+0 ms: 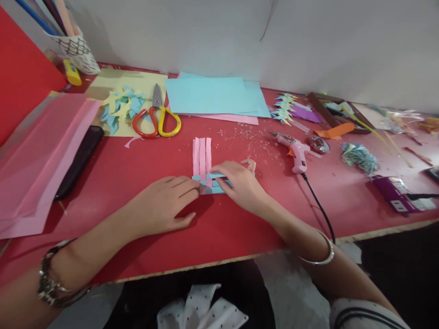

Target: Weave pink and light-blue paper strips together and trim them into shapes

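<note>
Pink paper strips (pixel 202 157) stand upright side by side on the red table, and blue paper strips (pixel 206 188) cross their lower ends in a small weave. My left hand (pixel 168 201) lies flat with fingers stretched, its fingertips at the left edge of the weave and its thumb apart. My right hand (pixel 242 183) is bent over the right side, thumb and fingers closed on a blue strip. That hand hides the right ends of the blue strips.
Scissors (pixel 157 114) lie by paper scraps (pixel 125 107) at the back left. Blue sheets (pixel 209 95) rest against the wall. A pink glue gun (pixel 295 153) with a black cord lies to the right, near a purple power socket box (pixel 396 194). Pink sheets (pixel 37 160) cover the left.
</note>
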A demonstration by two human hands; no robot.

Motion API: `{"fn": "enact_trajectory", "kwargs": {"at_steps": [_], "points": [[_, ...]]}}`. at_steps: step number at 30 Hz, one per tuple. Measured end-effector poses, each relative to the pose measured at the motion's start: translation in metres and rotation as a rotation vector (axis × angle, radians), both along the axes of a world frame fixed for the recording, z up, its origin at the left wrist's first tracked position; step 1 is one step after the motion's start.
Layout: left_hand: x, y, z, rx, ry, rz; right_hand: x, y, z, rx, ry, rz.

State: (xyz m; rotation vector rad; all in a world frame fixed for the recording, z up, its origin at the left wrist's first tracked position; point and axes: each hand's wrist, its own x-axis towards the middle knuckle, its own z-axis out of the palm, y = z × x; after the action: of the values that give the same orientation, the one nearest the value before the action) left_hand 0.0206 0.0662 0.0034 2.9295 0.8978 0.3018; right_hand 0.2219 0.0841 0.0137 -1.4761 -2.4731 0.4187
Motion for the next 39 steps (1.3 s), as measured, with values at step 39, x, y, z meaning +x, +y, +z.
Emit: {"fn": "enact_trajectory", "kwargs": {"at_steps": [39], "points": [[0.002, -0.003, 0.001, -0.018, 0.030, 0.069, -0.005, -0.004, 0.001, -0.024, -0.092, 0.028]]}}
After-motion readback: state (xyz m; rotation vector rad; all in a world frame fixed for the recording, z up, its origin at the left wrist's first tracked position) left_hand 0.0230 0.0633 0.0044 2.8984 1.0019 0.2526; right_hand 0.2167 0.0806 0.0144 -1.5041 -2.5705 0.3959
